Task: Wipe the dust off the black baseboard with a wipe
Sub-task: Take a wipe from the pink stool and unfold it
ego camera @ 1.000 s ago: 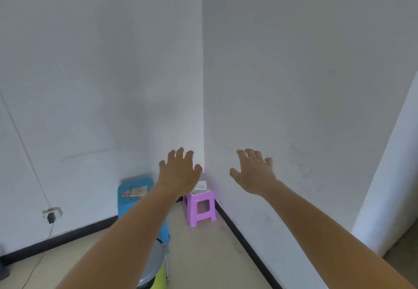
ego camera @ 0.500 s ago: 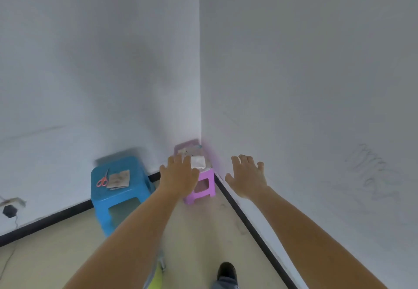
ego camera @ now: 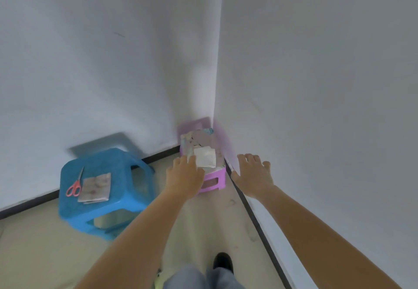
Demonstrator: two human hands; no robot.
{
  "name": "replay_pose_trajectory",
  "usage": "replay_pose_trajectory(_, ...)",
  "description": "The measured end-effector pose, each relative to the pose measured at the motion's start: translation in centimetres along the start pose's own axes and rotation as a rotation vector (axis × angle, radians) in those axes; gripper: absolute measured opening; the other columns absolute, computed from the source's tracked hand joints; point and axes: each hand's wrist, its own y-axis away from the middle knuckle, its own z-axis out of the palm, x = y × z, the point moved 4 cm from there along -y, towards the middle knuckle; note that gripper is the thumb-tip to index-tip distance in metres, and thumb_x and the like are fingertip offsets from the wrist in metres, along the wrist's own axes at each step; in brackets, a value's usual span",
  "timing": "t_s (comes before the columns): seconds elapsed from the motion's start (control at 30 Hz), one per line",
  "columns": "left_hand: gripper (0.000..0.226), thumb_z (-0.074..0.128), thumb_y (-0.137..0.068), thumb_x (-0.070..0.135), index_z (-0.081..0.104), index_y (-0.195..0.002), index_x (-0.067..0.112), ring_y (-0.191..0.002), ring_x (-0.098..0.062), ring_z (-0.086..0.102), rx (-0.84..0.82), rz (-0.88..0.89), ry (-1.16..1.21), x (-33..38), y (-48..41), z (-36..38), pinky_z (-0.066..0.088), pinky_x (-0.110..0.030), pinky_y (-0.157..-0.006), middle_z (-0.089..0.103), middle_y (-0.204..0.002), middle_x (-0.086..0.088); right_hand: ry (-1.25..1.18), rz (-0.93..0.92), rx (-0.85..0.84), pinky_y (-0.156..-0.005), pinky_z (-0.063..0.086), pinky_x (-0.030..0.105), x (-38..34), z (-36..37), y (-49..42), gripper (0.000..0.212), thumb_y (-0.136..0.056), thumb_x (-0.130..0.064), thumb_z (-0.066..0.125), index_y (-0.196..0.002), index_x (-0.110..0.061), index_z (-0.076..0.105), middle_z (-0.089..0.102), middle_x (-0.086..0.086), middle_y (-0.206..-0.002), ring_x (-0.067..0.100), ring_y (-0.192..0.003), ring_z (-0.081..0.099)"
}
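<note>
Both hands reach forward with fingers straight and spread, holding nothing. The left hand (ego camera: 184, 175) hangs at the front left corner of the pink stool (ego camera: 220, 175), its fingertips just beside the white wipe (ego camera: 204, 158) lying near the stool top's front edge. The right hand (ego camera: 253, 175) hovers above the black baseboard (ego camera: 260, 232) along the right wall. Scissors (ego camera: 77, 182) lie on a blue stool (ego camera: 117, 166).

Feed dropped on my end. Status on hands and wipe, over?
Left hand open, beside white wipe, not gripping. Right hand open, empty. Purple stool under the wipe hides the corner of black baseboard.
</note>
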Motion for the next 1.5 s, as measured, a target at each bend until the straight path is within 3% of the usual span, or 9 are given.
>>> replay_pose_trajectory(0.33, 0.04, 0.038, -0.095, 0.028, 0.042, -0.132, 0.012, -0.118, -0.026, 0.044, -0.267, -0.056, 0.097, -6.3, -17.5, 11.1, 0.036, -0.036, -0.096, 0.048, -0.13, -0.01, -0.164, 0.209, -0.273, -0.103, 0.03, 0.042, -0.1, 11.8, -15.3, 0.052, -0.093, -0.037, 0.038, -0.141, -0.017, 0.03, 0.044, 0.004, -0.136, 0.022, -0.126, 0.039)
replay_pose_trajectory(0.57, 0.039, 0.033, -0.094, 0.02, 0.04, -0.131, 0.008, -0.115, -0.024, 0.041, -0.438, 0.001, 0.05, -9.9, -27.5, 19.2, 0.034, -0.032, -0.098, 0.044, -0.134, -0.009, -0.172, 0.247, -0.341, -0.098, 0.034, 0.04, -0.2, 20.4, -24.6, 0.046, -0.093, -0.034, 0.036, -0.135, -0.015, 0.036, 0.046, 0.004, -0.134, 0.023, -0.121, 0.043)
replay_pose_trajectory(0.8, 0.048, 0.037, -0.096, 0.021, 0.029, -0.143, 0.015, -0.121, -0.024, 0.039, -0.404, -0.05, 0.186, -11.8, -35.0, 24.9, 0.036, -0.033, -0.096, 0.04, -0.138, -0.013, -0.272, 0.199, -0.346, -0.102, 0.037, 0.038, -1.3, 28.0, -31.7, 0.05, -0.095, -0.035, 0.036, -0.141, -0.017, 0.028, 0.04, 0.004, -0.141, 0.022, -0.125, 0.041)
replay_pose_trajectory(0.9, 0.055, 0.039, -0.097, 0.023, 0.019, -0.148, 0.025, -0.129, -0.024, 0.033, -0.388, -0.02, 0.221, -11.6, -37.2, 26.7, 0.036, -0.035, -0.101, 0.033, -0.142, -0.011, -0.404, 0.263, -0.288, -0.106, 0.035, 0.037, -1.5, 30.0, -34.1, 0.062, -0.093, -0.034, 0.043, -0.147, -0.016, 0.018, 0.034, 0.005, -0.146, 0.022, -0.133, 0.034)
replay_pose_trajectory(1.0, 0.052, 0.047, -0.094, 0.027, 0.03, -0.143, 0.029, -0.119, -0.024, 0.041, -0.359, -0.045, 0.242, -11.3, -39.1, 28.4, 0.041, -0.039, -0.099, 0.034, -0.134, -0.008, -0.591, 0.402, -0.259, -0.107, 0.036, 0.037, -1.2, 31.8, -35.6, 0.066, -0.089, -0.031, 0.052, -0.146, -0.018, 0.021, 0.033, 0.002, -0.146, 0.021, -0.134, 0.033)
replay_pose_trajectory(1.13, 0.014, 0.058, -0.088, 0.026, 0.056, -0.101, 0.02, -0.093, -0.021, 0.051, -0.282, -0.12, 0.27, -11.3, -39.8, 29.1, 0.044, -0.032, -0.082, 0.043, -0.111, -0.005, -0.761, 0.534, -0.255, -0.084, 0.048, 0.034, -1.0, 33.2, -35.8, 0.029, -0.085, -0.026, 0.059, -0.114, -0.021, 0.056, 0.049, 0.0, -0.112, 0.021, -0.105, 0.052)
replay_pose_trajectory(1.23, 0.007, 0.061, -0.086, 0.022, 0.056, -0.084, 0.019, -0.081, -0.019, 0.055, -0.27, -0.103, 0.361, -11.0, -38.8, 28.1, 0.04, -0.027, -0.065, 0.054, -0.093, -0.001, -0.941, 0.572, -0.214, -0.067, 0.043, 0.024, -0.5, 32.6, -34.7, 0.01, -0.082, -0.017, 0.06, -0.092, -0.02, 0.059, 0.055, -0.005, -0.095, 0.013, -0.086, 0.054)
replay_pose_trajectory(1.37, 0.01, 0.066, -0.083, 0.024, 0.058, -0.078, 0.021, -0.077, -0.008, 0.062, -0.332, -0.119, 0.55, -9.9, -36.2, 23.9, 0.041, -0.019, -0.061, 0.067, -0.086, 0.005, -1.201, 0.631, -0.091, -0.062, 0.036, 0.023, 1.0, 28.1, -32.0, 0.014, -0.076, -0.002, 0.065, -0.073, -0.011, 0.055, 0.053, -0.004, -0.069, 0.013, -0.065, 0.047)
replay_pose_trajectory(1.5, 0.011, 0.069, -0.081, 0.023, 0.06, -0.079, 0.019, -0.08, -0.005, 0.066, -0.41, -0.063, 0.704, -6.9, -32.6, 16.9, 0.041, -0.017, -0.065, 0.07, -0.082, 0.006, -1.371, 0.624, -0.074, -0.056, 0.033, 0.016, 2.4, 20.2, -27.7, 0.02, -0.074, 0.003, 0.068, -0.068, -0.006, 0.052, 0.046, 0.004, -0.063, 0.013, -0.059, 0.039)
